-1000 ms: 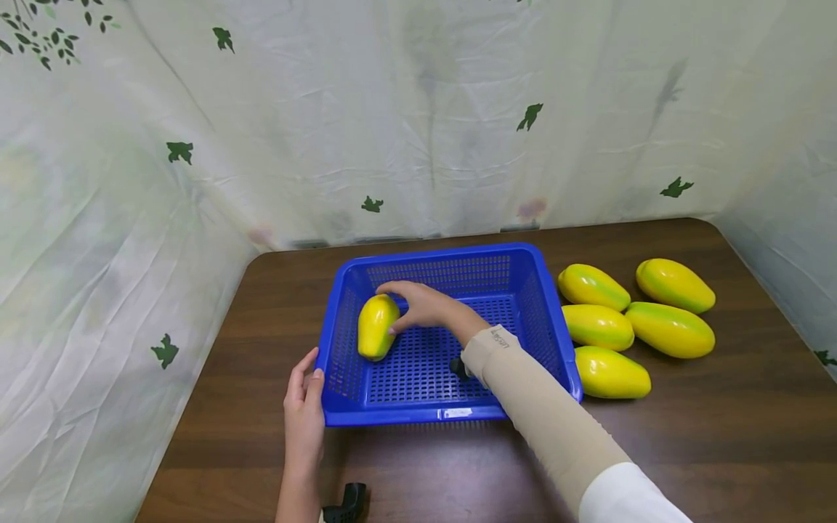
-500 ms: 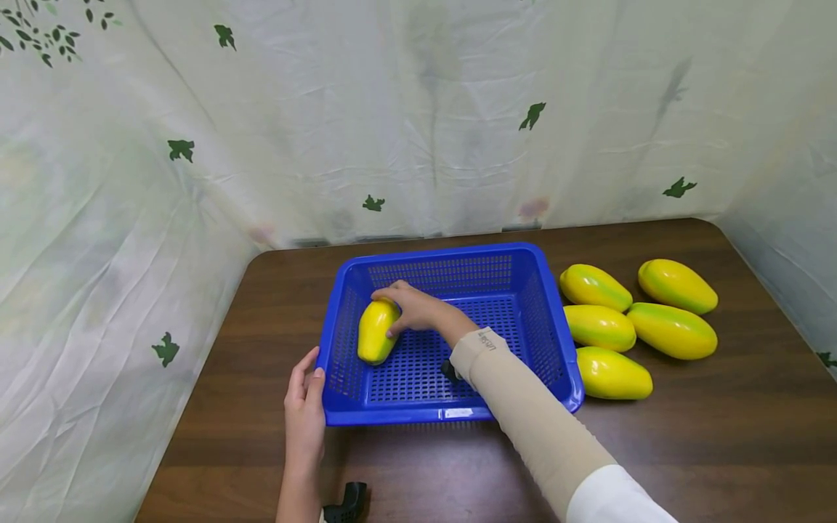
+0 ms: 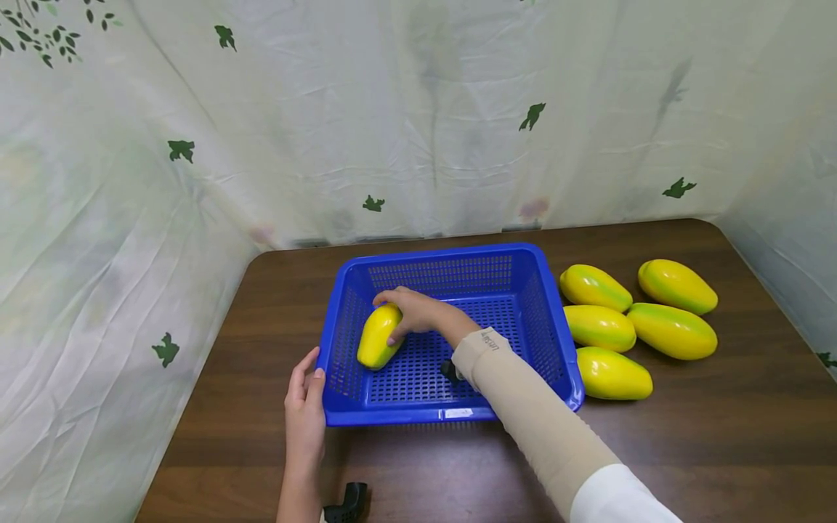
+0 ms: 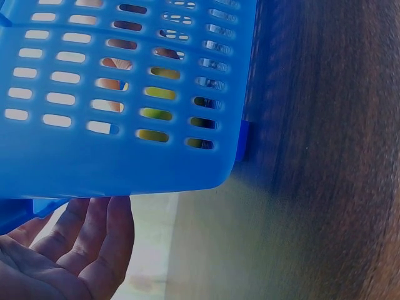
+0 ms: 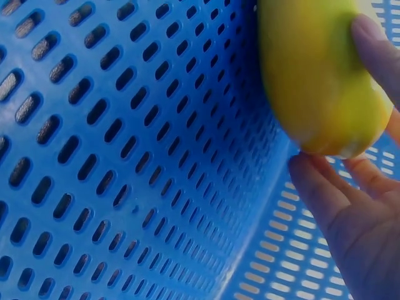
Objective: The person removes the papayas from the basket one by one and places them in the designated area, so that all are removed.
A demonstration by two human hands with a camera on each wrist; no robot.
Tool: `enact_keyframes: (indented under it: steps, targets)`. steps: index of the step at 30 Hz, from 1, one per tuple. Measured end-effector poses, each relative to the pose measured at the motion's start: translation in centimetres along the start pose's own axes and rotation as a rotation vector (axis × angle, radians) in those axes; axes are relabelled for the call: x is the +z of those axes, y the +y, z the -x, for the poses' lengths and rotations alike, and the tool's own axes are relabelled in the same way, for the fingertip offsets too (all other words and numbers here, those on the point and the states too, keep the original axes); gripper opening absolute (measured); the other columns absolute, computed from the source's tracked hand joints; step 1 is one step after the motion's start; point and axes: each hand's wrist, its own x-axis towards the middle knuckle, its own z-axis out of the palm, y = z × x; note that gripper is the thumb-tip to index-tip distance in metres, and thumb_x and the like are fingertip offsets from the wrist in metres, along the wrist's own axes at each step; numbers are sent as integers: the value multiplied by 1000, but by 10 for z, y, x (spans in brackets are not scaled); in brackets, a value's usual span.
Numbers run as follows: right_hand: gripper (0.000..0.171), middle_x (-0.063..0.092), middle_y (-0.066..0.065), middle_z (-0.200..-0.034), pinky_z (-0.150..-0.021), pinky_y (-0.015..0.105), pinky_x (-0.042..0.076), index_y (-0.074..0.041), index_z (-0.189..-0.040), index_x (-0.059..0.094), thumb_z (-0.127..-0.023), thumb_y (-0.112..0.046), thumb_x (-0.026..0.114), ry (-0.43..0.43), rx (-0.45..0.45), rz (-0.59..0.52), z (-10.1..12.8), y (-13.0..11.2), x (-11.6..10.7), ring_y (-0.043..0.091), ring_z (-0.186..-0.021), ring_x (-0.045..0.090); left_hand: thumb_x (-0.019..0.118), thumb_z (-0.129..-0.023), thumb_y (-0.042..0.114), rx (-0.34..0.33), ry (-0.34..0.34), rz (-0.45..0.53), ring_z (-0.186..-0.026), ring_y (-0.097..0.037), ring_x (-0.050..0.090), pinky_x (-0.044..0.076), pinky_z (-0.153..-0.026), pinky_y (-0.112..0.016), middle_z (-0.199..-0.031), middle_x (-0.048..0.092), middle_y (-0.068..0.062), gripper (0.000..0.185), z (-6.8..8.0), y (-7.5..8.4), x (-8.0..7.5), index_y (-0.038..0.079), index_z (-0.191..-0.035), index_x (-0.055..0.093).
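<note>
A blue perforated basket (image 3: 451,256) stands on the dark wooden table (image 3: 686,450). Inside it, against the left wall, lies a yellow-green papaya (image 3: 377,338). My right hand (image 3: 408,312) grips the papaya's far end, thumb and fingers curled round it; the right wrist view shows the papaya (image 5: 315,75) held by my fingers (image 5: 375,44) near the basket wall (image 5: 125,156). My left hand (image 3: 304,392) rests flat against the basket's front left corner, fingers straight. The left wrist view shows that palm (image 4: 69,250) under the basket rim (image 4: 112,175).
Several more yellow-green papayas (image 3: 637,327) lie on the table right of the basket. A small black object (image 3: 346,503) sits at the table's near edge. A pale curtain (image 3: 418,109) with leaf prints closes in the back and both sides.
My right hand has shifted the papaya slightly, tilting its near end toward the left wall and front of the basket. The left hand has stayed at the corner.
</note>
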Motion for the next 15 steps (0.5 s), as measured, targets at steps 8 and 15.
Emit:
enact_keyframes:
  steps: [8,15]
  targets:
    - [63,42,6,-118,-88,30,35,-14,-126,51,-70,-20,78,-11,-33,5,7,0,-5,17,-103,40,38,-97,24,8,9,20,-92,-22,49,45,-73,-20,-115,49,-8,36,0,0,1,16,-132,42]
    - [62,43,6,-114,-87,30,36,-13,-123,53,-67,-20,79,36,-64,-1,15,4,-14,17,-100,40,38,-97,23,-2,20,27,-91,-21,50,45,-72,-21,-112,50,-7,35,0,0,2,17,-131,43]
